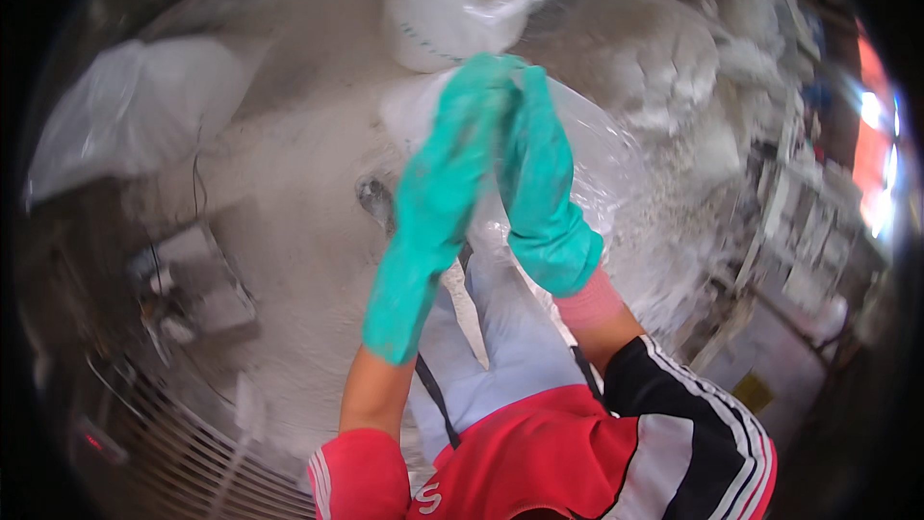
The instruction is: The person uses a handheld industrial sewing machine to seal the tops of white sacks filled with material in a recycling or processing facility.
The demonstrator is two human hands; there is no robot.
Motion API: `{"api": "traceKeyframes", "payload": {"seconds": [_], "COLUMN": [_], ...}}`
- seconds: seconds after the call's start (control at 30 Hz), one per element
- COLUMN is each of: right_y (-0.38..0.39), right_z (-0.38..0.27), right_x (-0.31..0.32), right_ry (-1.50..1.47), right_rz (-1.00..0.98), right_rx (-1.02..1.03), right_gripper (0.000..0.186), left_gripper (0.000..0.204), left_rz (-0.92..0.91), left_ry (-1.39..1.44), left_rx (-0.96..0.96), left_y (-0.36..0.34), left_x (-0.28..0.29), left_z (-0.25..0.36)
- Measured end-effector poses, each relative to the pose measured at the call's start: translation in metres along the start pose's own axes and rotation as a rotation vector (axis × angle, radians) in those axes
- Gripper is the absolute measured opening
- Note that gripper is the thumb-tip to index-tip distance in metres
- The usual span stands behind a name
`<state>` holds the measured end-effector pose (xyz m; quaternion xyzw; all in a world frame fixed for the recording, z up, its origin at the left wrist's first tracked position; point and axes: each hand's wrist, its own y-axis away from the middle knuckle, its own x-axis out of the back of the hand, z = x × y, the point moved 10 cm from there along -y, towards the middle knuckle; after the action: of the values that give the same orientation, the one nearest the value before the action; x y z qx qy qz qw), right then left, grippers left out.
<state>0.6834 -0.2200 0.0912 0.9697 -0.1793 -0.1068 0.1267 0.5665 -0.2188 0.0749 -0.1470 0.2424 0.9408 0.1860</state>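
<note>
As the left hand [470, 111] and right hand [531, 125] meet over a plastic bag [599, 144], upper centre, I cannot tell whether they grasp it.

Beyond the left hand [462, 120] and right hand [535, 130] stands a sack [428, 34] — bag [144, 101] far left, heap [659, 72] right.

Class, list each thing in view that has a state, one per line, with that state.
left hand: gloved, against the right; grip unclear
right hand: gloved, against the left; grip unclear
far bag: bulging
bag by the hands: wrinkled, partly hidden
bag at left: bulging, wrinkled
floor: coated with pale powder
</note>
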Motion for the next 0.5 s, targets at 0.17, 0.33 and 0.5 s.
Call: {"api": "traceKeyframes", "payload": {"seconds": [0.17,0.33,0.5], "right_y": [0.052,0.125,0.173], "right_z": [-0.102,-0.12,0.163], "right_x": [0.103,0.269,0.401], "right_ry": [0.175,0.409,-0.089], "right_rz": [0.23,0.715,0.701], "right_rx": [0.231,0.292,-0.092], "right_gripper": [0.056,0.06,0.057], "left_gripper": [0.038,0.034,0.042], "left_rz": [-0.124,-0.334,-0.326], "left_ry": [-0.163,-0.536,-1.231], "left_rx": [-0.079,-0.124,0.348], "left_y": [0.051,0.065,-0.001], "left_x": [-0.036,-0.113,-0.096], "left_z": [0.054,0.061,-0.052]}}
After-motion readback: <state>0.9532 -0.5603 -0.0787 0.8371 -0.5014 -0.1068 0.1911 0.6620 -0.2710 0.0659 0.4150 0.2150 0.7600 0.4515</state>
